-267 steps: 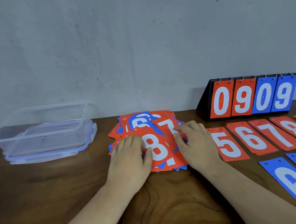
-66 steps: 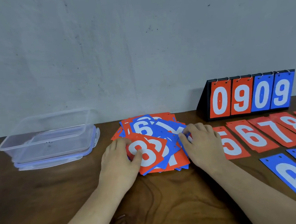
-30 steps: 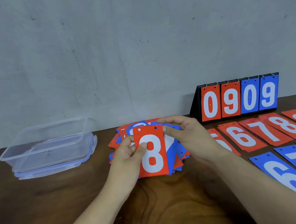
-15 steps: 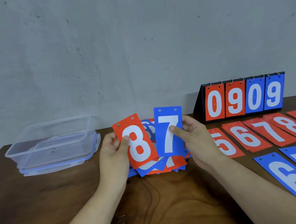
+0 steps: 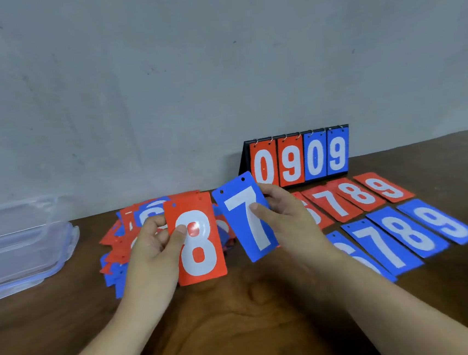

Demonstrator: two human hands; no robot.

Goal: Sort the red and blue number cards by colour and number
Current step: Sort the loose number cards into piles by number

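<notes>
Above the table's [image 5: 242, 334] near middle, the left hand [image 5: 151, 251] pinches a red 8 card [image 5: 197, 238] upright. The right hand [image 5: 288, 220] pinches a blue 7 card [image 5: 245, 216], its top leaning left. Both face the person, likely for reading before placing. Behind them lies the unsorted pile [image 5: 124, 233]. Toward the right edge, the blue row [image 5: 404, 235] and, farther back, the red row [image 5: 357, 194] lie flat, tops slanting far-left.
</notes>
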